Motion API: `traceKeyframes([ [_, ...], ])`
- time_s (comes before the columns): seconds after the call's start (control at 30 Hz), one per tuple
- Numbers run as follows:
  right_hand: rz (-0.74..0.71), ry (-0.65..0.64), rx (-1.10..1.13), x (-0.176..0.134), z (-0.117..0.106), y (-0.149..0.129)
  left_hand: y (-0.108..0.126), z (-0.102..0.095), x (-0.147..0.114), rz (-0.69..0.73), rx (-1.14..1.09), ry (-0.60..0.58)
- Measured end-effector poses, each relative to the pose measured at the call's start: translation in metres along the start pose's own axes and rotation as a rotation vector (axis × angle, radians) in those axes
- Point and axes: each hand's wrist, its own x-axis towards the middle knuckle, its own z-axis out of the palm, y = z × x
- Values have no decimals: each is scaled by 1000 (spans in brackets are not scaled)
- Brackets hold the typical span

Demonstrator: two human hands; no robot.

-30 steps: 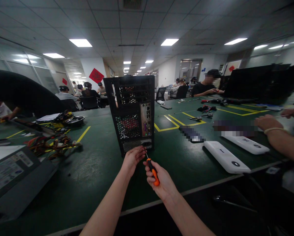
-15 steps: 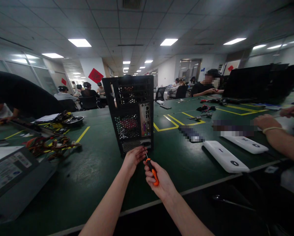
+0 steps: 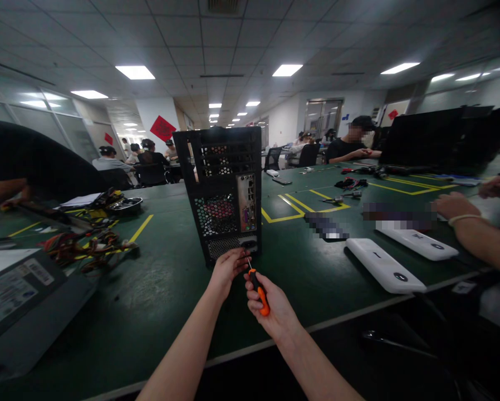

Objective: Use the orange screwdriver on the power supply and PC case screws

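A black computer case stands upright with its rear side toward me, showing mesh vents and a metal port plate. My right hand is wrapped round the black and orange handle of a screwdriver, whose shaft points up toward the case's lower edge. Around the shaft's tip, my left hand has its fingers drawn together, just in front of the power supply grille. Whatever those fingertips pinch is too small to make out, and they partly hide the screwdriver tip.
On the left of the green table lie a large grey metal box, bundled cables and a round dish. White power banks and a phone lie to the right. Co-workers' arms reach in at both sides.
My hands and the screwdriver stay almost where they were, still at the case's lower edge. At the left, the co-worker's arm has shifted slightly.
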Motion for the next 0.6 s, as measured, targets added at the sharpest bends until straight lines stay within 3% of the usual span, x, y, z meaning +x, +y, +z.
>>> traceKeyframes([
  [0.2,6,17,-36,-1,2,0,-1,0,2,25,13,57],
  [0.6,-13,52,-49,-3,3,-4,1,0,0,-31,-4,47],
])
